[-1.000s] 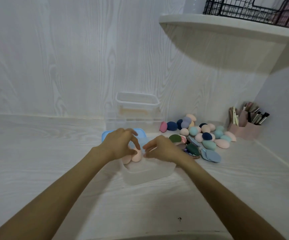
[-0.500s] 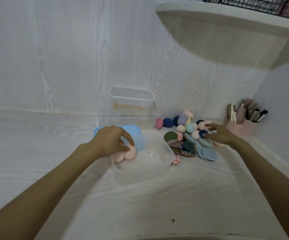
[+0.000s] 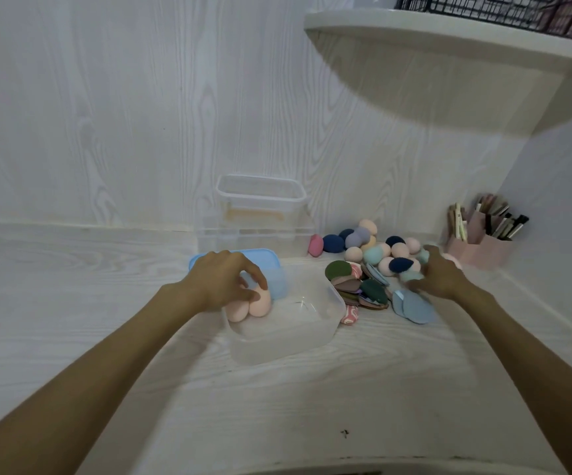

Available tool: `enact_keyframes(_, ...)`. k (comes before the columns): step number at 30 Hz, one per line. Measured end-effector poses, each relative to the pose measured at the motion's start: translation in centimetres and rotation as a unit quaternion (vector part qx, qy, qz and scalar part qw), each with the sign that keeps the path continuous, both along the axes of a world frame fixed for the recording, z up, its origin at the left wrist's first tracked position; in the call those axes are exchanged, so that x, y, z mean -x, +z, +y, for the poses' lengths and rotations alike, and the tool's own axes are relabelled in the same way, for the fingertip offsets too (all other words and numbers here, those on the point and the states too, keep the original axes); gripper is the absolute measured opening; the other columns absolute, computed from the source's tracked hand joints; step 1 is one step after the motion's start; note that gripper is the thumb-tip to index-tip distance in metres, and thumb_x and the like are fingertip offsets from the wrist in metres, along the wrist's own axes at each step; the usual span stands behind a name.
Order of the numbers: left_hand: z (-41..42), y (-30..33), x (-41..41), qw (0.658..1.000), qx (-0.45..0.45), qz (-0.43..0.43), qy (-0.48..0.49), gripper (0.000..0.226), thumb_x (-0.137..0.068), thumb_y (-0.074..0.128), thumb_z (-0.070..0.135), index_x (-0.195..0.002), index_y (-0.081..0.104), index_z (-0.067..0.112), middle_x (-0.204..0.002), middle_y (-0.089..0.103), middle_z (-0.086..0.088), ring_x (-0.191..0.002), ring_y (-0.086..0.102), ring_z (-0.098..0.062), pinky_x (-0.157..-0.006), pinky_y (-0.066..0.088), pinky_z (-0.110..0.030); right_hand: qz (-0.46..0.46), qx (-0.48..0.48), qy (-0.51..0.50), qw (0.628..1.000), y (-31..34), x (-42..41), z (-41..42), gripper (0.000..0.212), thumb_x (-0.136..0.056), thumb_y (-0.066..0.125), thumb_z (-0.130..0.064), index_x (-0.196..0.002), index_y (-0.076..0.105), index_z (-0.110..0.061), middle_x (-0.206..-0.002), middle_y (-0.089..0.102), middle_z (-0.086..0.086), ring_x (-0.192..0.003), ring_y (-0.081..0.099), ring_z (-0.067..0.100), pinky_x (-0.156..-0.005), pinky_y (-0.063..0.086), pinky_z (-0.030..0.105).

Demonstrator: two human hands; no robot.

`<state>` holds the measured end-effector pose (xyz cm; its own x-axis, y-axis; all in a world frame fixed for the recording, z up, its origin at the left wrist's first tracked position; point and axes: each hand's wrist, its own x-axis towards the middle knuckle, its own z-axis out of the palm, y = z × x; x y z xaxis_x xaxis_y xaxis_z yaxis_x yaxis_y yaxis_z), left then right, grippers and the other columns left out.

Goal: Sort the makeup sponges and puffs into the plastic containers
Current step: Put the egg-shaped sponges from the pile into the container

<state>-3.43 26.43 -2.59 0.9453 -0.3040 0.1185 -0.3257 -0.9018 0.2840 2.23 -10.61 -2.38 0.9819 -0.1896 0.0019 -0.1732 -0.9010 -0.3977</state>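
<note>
Makeup sponges, two peach ones (image 3: pixel 248 306), sit at the left end of the clear plastic container (image 3: pixel 312 332) in the centre of the frame, side by side and touching. The left hand (image 3: pixel 224 281) lies directly over them, fingers curled down around their tops, thumb against the right-hand sponge. A blue lid (image 3: pixel 270 269) lies behind this container, partly covered by the hand.

Right of centre, the loose sponge pile (image 3: pixel 373 248) holds peach, navy, teal, lilac and pink pieces, close to the back wall. In front of it, just beside the container's right end, lies a stack of flat puffs (image 3: pixel 356 286) in green, brown and patterned fabric, with blue-grey puffs (image 3: pixel 414 306) further right. The right hand (image 3: pixel 440 277) is at the right edge of the pile, over a teal sponge (image 3: pixel 411 276); the hand is motion-blurred, so whether it pinches anything cannot be determined.

A second clear container (image 3: pixel 260 197) stands against the back wall, upper centre, stacked on another clear tub (image 3: pixel 253 240). A pink brush holder (image 3: pixel 480 243) with brushes stands at the right. A shelf (image 3: pixel 449 39) carrying a black wire basket (image 3: pixel 497 10) occupies the upper right.
</note>
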Motion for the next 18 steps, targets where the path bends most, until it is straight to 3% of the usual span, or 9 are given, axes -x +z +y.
enact_keyframes(2,0.1,0.1,0.1,1.0,0.001,0.002,0.002,0.016,-0.079,0.071,0.041,-0.095,0.07,0.041,-0.097,0.067,0.011,-0.076,0.052,0.001,-0.058,0.027,-0.01,0.01,0.054,-0.036,0.998,2.6,1.1,1.1,0.073,-0.085,0.068,-0.023,-0.141,0.028,0.0,-0.136,0.047,0.021,-0.121,0.049,0.034,-0.088,0.041,0.032)
enact_keyframes(4,0.1,0.1,0.4,1.0,0.001,0.006,0.006,0.017,-0.079,0.072,0.042,-0.095,0.07,0.041,-0.094,0.063,0.014,-0.077,0.052,-0.001,-0.058,0.028,-0.011,-0.02,0.047,-0.016,0.999,5.2,2.6,3.4,0.056,-0.09,0.061,-0.022,-0.136,0.039,0.002,-0.133,0.049,0.021,-0.116,0.052,0.033,-0.087,0.042,0.034)
enact_keyframes(6,0.2,0.1,0.8,1.0,0.001,0.008,0.012,0.017,-0.079,0.072,0.041,-0.096,0.07,0.04,-0.089,0.056,0.017,-0.08,0.051,-0.004,-0.058,0.029,-0.013,-0.033,-0.034,0.072,0.996,7.2,4.7,7.3,0.038,-0.094,0.055,-0.02,-0.127,0.053,-0.002,-0.121,0.059,0.016,-0.1,0.056,0.025,-0.079,0.043,0.03)
enact_keyframes(8,0.1,0.1,1.2,1.0,0.006,0.0,0.019,0.017,-0.079,0.072,0.04,-0.096,0.07,0.04,-0.087,0.053,0.019,-0.084,0.053,-0.005,-0.059,0.031,-0.018,0.007,-0.11,0.17,0.979,7.6,6.8,11.7,0.026,-0.093,0.057,-0.02,-0.117,0.061,-0.011,-0.105,0.064,0.005,-0.085,0.057,0.013,-0.067,0.045,0.017)
enact_keyframes(10,0.1,0.1,1.6,1.0,0.011,-0.009,0.022,0.018,-0.08,0.071,0.038,-0.097,0.07,0.038,-0.088,0.054,0.018,-0.084,0.053,-0.006,-0.058,0.03,-0.016,0.043,-0.096,0.224,0.969,6.2,7.3,14.9,0.027,-0.088,0.065,-0.026,-0.114,0.061,-0.018,-0.098,0.062,-0.003,-0.084,0.057,0.009,-0.064,0.043,0.011)
enact_keyframes(14,0.0,0.1,2.1,1.0,0.011,-0.021,0.02,0.018,-0.081,0.07,0.036,-0.1,0.07,0.036,-0.098,0.062,0.014,-0.092,0.059,-0.008,-0.056,0.027,-0.013,0.08,-0.075,0.217,0.97,2.4,6.2,18.2,0.039,-0.079,0.075,-0.025,-0.114,0.06,-0.016,-0.099,0.062,-0.001,-0.076,0.058,0.01,-0.066,0.047,0.02)
enact_keyframes(18,-0.1,0.1,2.1,0.999,0.009,-0.028,0.015,0.018,-0.082,0.07,0.036,-0.1,0.069,0.035,-0.11,0.064,0.012,-0.095,0.059,-0.01,-0.059,0.031,-0.021,0.045,-0.099,0.188,0.976,-0.3,5.7,19.4,0.038,-0.073,0.08,-0.02,-0.107,0.064,-0.013,-0.108,0.069,0.007,-0.093,0.064,0.019,-0.085,0.052,0.033)
